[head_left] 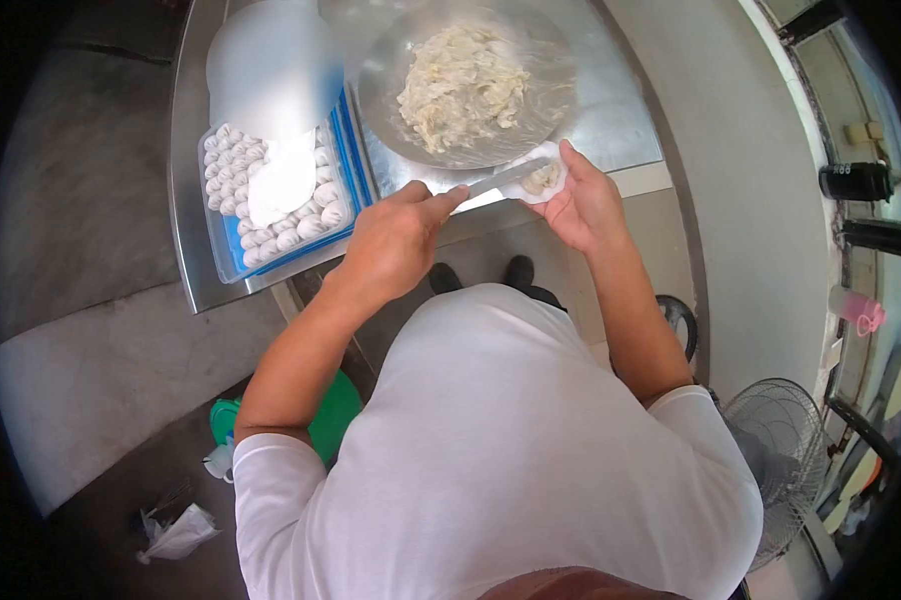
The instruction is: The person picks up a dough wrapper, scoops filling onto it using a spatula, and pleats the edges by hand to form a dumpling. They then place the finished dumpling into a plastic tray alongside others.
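My left hand [396, 240] grips a flat metal spatula [506, 178] whose tip reaches over to my right hand. My right hand [583, 208] cups a round white dumpling wrapper [544, 180] with a lump of pale filling on it. Just beyond both hands stands a wide metal bowl [531, 125] holding a heap of the same pale filling [463, 85]. To the left lies a clear tray [216, 250] on blue liners, packed with several rows of finished dumplings [296, 228]. A stack of white wrappers [283, 185] rests on top of them.
Everything stands on a steel table [616, 125] with its front edge near my hands. A blurred white round object [271, 65] lies behind the tray. On the floor are a green bucket [333, 412], a plastic bag [179, 535] and, at right, a fan [783, 445].
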